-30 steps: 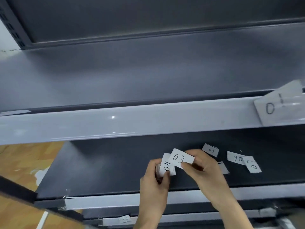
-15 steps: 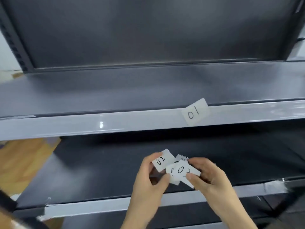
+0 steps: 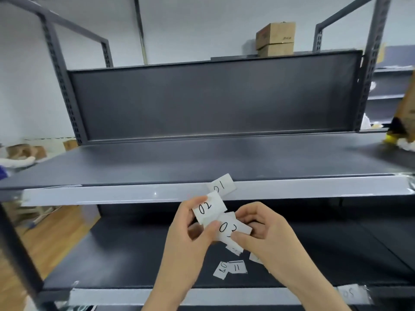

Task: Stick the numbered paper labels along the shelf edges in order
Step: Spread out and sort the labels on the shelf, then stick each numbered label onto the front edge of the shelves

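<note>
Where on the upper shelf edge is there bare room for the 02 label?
The upper edge is bare left of 01 and right of it to the end. Crowded just under 01, where the left hand and right hand hold labels.

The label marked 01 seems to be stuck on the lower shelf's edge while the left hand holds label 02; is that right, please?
Not quite: the head view shows label 01 stuck on the upper shelf's edge, not the lower one. The left hand does hold label 02.
</note>
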